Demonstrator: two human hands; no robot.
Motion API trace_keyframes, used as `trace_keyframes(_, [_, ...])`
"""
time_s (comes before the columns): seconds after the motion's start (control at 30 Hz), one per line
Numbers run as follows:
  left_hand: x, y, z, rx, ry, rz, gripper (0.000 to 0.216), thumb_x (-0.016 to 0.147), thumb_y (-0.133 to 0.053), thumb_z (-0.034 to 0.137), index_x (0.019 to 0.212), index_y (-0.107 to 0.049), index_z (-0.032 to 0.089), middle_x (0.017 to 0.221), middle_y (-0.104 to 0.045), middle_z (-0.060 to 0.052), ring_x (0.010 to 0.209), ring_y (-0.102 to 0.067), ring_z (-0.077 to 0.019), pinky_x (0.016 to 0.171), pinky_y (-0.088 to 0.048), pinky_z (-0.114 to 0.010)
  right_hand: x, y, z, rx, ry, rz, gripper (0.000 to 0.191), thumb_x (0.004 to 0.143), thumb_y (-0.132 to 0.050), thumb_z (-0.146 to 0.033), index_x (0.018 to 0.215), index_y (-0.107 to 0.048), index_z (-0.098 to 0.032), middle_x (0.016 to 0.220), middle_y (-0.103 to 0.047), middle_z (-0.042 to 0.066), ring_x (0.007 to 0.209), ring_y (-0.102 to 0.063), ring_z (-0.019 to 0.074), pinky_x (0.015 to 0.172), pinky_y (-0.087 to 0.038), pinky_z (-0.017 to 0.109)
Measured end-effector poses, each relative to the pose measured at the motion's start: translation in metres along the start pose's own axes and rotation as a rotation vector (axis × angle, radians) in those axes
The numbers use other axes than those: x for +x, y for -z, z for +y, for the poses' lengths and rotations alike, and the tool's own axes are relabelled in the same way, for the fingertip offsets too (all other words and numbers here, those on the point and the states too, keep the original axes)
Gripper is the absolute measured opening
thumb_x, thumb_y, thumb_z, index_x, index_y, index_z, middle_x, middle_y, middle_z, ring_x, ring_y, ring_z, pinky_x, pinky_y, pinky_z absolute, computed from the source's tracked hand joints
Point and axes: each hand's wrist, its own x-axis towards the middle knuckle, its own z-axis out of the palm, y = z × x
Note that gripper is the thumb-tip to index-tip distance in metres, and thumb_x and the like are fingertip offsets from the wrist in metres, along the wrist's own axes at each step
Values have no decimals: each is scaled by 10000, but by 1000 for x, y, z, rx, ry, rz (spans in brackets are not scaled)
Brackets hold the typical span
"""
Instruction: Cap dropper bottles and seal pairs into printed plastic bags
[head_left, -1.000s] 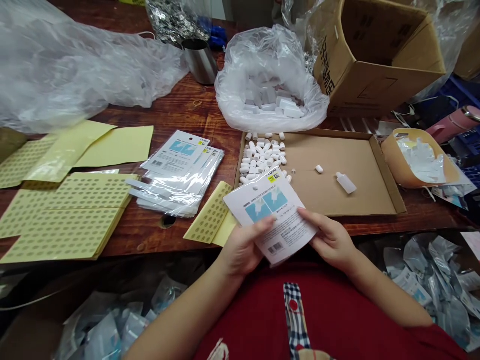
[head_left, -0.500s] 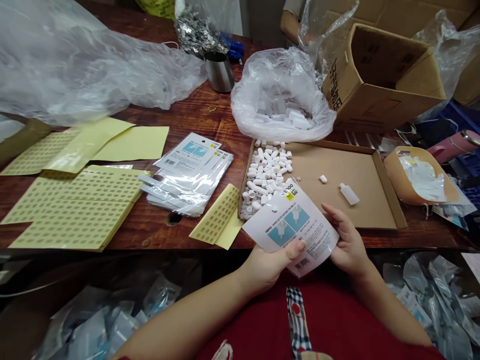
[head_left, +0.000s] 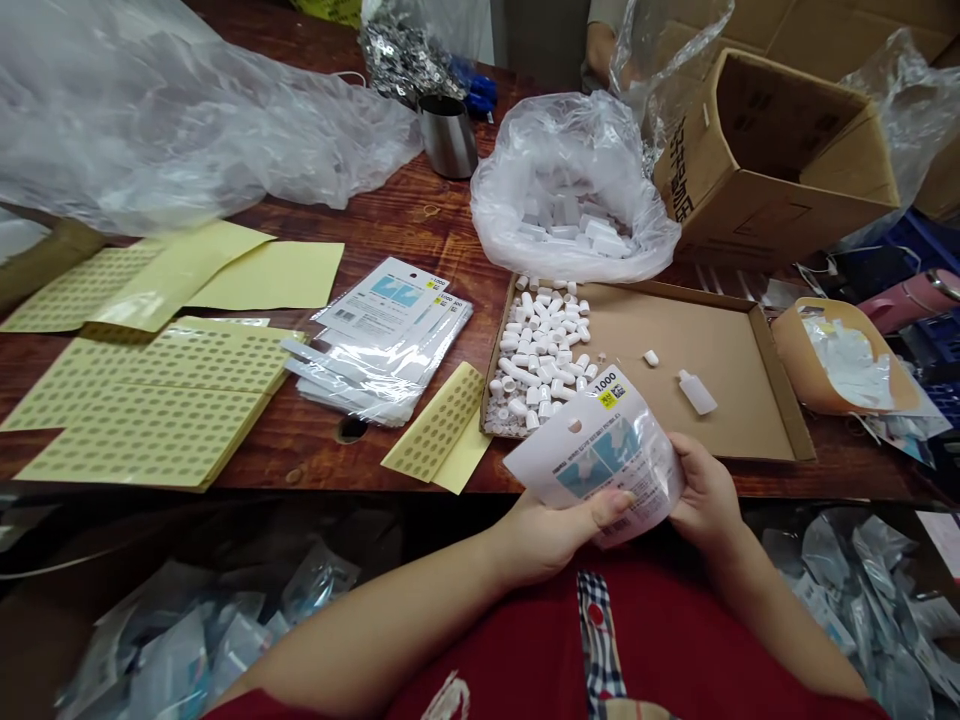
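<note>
**Here in front of us: one bendy packet (head_left: 589, 465)**

Make the packet our clock's centre, and we're on. The left hand (head_left: 555, 535) grips its lower left part, thumb across the printed front. The right hand (head_left: 705, 495) sits against the right edge, fingers partly hidden; how tightly it closes, we can't tell. The step in hand, we judge, is handling this single packet, and the next move calls for a light, even grip, since it already curves.

Around we go! At eleven, white caps (head_left: 547, 340) crowd the cardboard tray (head_left: 720, 330); a loose cap (head_left: 651, 358) lies at one, a small bottle (head_left: 697, 393) at two. Twelve gives us a plastic bag (head_left: 495, 210) of pale pieces. A pile of packets (head_left: 382, 340) shines at ten, sticker sheets (head_left: 165, 410) beyond at half past nine, all on dark wood (head_left: 420, 230).

Farther off, a cardboard box (head_left: 772, 220) gapes at one, and another person's arm (head_left: 600, 50) shows at twelve.
</note>
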Motion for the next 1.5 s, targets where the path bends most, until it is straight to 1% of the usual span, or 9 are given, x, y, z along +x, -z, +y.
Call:
trace_keyframes(0.17, [0, 4, -3, 37, 22, -35, 592, 740, -727, 509, 1243, -622, 215, 1205, -687, -91, 1194, -569, -285, 1100, -369, -437, -3, -14, -6, -235, 60, 249, 181, 795, -575, -143, 944, -588, -244, 692, -671, -7, 580, -616, 156, 550, -472, 257])
trace_keyframes(0.37, [5, 9, -9, -188, 69, -115, 495, 756, -750, 396, 1199, -642, 202, 1239, -665, -98, 1194, -567, -303, 1060, -415, -464, -1, -6, -8, -205, 144, 167, 246, 826, -586, -219, 1072, -576, -211, 836, -705, 48, 678, -653, 173, 594, -498, 271])
trace_keyframes(0.47, [7, 9, -6, -205, 98, -167, 471, 764, -747, 378, 1190, -645, 202, 1218, -678, -95, 1191, -572, -300, 1061, -412, -459, -4, -6, -8, -203, 88, 228, 57, 815, -576, -164, 824, -571, -220, 605, -581, -23, 503, -518, 120, 475, -403, 234])
trace_keyframes(0.53, [8, 8, -2, -223, 136, -181, 511, 738, -766, 385, 1195, -641, 195, 1181, -696, -102, 1163, -590, -315, 1030, -441, -467, -6, -8, -8, -197, 51, 267, 119, 803, -568, -141, 722, -523, -217, 545, -499, -44, 465, -446, 102, 442, -354, 221])
trace_keyframes(0.83, [19, 3, 0, -168, 111, -109, 599, 708, -793, 331, 1259, -598, 198, 1147, -713, -104, 1139, -608, -315, 1030, -439, -449, -12, -14, -3, -167, -184, 291, 179, 755, -571, -172, 606, -479, -209, 514, -480, -50, 464, -436, 97, 444, -337, 213])
trace_keyframes(0.93, [23, -1, 1, -203, 102, -32, 550, 705, -789, 313, 1219, -626, 199, 1107, -727, -94, 1107, -628, -315, 1009, -463, -442, -13, -14, 0, -41, -265, 230, 40, 747, -586, -199, 780, -602, -213, 661, -634, -17, 570, -568, 129, 528, -435, 225])
trace_keyframes(1.0, [26, -4, 3, -215, 102, 18, 508, 708, -783, 307, 1184, -647, 196, 1083, -735, -90, 1085, -641, -310, 994, -479, -436, -14, -12, 1, 25, -284, 193, 187, 753, -581, -199, 931, -634, -222, 785, -695, 6, 667, -629, 153, 601, -479, 245])
trace_keyframes(1.27, [33, -12, -2, -249, 188, 58, 441, 653, -828, 281, 1047, -679, 151, 1068, -737, -102, 1087, -639, -309, 954, -513, -405, -20, -9, 8, -40, -491, 202, 57, 753, -551, -202, 708, -586, -206, 640, -632, -16, 580, -573, 136, 539, -414, 227])
trace_keyframes(1.5, [31, -21, -13, -142, 371, 140, 464, 727, -773, 171, 1142, -569, 206, 1172, -692, -83, 922, -703, -213, 664, -593, -267, -29, 4, 20, 121, -682, 128, 236, 754, -564, -191, 980, -632, -198, 909, -725, 31, 794, -668, 188, 685, -498, 287])
